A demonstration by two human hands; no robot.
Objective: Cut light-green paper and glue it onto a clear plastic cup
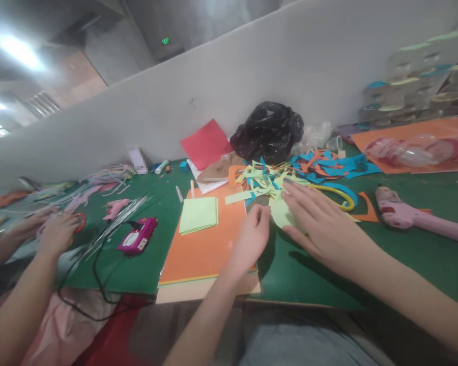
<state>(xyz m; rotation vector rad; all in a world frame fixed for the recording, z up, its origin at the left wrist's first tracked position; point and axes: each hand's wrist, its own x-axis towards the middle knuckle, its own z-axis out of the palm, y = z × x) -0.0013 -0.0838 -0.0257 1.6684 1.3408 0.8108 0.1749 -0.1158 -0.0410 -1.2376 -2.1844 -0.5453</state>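
A light green paper piece with a rounded edge [282,213] lies partly under my right hand [318,216]. That hand is stretched out flat with its fingers together, and it hides much of the paper. Close to the paper's left edge, my left hand [253,234] has its fingers curled in; whether they pinch anything does not show. Behind both hands is a heap of light green and blue paper scraps [265,178]. To the left, a stack of light green square sheets [199,214] rests on orange paper sheets [202,254].
A pink hot glue gun [408,213] lies at right. At the back sit a black plastic bag [269,129] and red paper [206,144]. Plastic bottles [420,150] lie far right. At left, a co-worker's hands [59,234] work near a magenta power strip [138,236] with a black cord.
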